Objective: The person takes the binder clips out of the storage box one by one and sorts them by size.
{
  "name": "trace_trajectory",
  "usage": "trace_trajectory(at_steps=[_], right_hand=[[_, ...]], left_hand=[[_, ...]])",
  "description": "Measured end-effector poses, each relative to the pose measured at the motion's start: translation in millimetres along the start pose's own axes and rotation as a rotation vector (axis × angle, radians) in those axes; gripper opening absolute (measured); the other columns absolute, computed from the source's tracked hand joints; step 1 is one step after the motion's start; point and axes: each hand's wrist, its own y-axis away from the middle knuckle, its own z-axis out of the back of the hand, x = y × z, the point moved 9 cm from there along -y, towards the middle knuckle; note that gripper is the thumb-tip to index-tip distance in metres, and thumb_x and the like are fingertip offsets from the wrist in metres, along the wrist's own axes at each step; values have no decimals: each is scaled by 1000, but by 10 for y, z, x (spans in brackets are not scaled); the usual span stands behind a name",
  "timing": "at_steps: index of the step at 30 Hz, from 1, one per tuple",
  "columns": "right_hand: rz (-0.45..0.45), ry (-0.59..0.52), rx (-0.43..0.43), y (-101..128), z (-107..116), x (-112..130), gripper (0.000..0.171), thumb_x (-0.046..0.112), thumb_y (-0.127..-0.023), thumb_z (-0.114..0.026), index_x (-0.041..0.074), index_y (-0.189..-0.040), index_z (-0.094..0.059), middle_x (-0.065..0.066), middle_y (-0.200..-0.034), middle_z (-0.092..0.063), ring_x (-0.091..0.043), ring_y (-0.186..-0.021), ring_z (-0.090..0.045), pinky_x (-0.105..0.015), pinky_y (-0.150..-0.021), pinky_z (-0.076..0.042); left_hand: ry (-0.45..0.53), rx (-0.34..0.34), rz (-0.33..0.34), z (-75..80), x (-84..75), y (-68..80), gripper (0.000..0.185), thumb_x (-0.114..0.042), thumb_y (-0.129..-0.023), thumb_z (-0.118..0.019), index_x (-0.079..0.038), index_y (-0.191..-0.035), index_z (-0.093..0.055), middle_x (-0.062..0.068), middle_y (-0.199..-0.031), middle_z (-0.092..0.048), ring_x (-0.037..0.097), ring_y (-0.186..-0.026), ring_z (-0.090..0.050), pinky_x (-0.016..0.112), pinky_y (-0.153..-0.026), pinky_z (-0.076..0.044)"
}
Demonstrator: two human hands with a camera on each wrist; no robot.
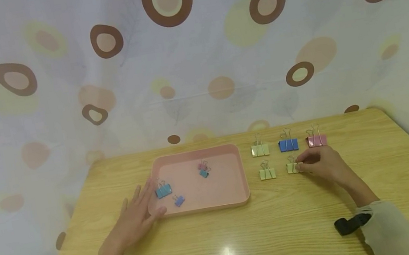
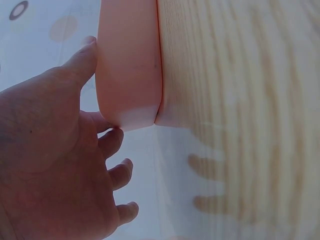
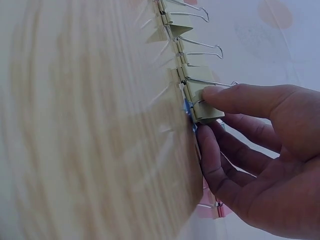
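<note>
Right wrist: green clip pinched inside right hand grip.

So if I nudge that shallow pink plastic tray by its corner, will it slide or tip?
Probably slide: the shallow pink plastic tray sits flat on the smooth wooden table. Likely light, holding only four small binder clips, which may skate about. The left hand touches its corner.

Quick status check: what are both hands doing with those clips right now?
Right hand pinches green clip on table. Left hand rests flat against pink tray. Nothing in the way.
</note>
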Motion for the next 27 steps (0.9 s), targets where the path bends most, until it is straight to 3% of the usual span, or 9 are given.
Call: trace_trajectory(at_steps=[11, 21, 27], right_hand=[[1, -12, 2, -7, 2, -1, 22, 16, -91, -79, -1, -104, -75, -6, -91, -73, -18, -84, -67, -28, -73, -53], [-7, -24, 34, 19, -10, 36, 30, 21, -93, -78, -3, -111, -73, -9, -97, -73, -20, -88, -67, -32, -75, -54], [-12, -32, 12, 30, 85, 19, 35, 25, -95, -76, -1, -118, -72, -12, -105, -73, -18, -93, -67, -26, -76, -54]], left_hand=[[8, 5, -2, -7, 10, -2, 79, -49, -105, -52, -9, -165, -20, 12, -171, -15, 50, -153, -11, 77, -114, -7], [15, -5, -3, -6, 29, -4, 80, -50, -105, -52, -10, -165, -18, 13, -171, -15, 50, -153, -11, 78, -114, -5], [20, -6, -4, -7, 16, 2, 80, -50, -105, -53, -9, -165, -20, 13, -170, -16, 50, -153, -11, 77, -115, -5]])
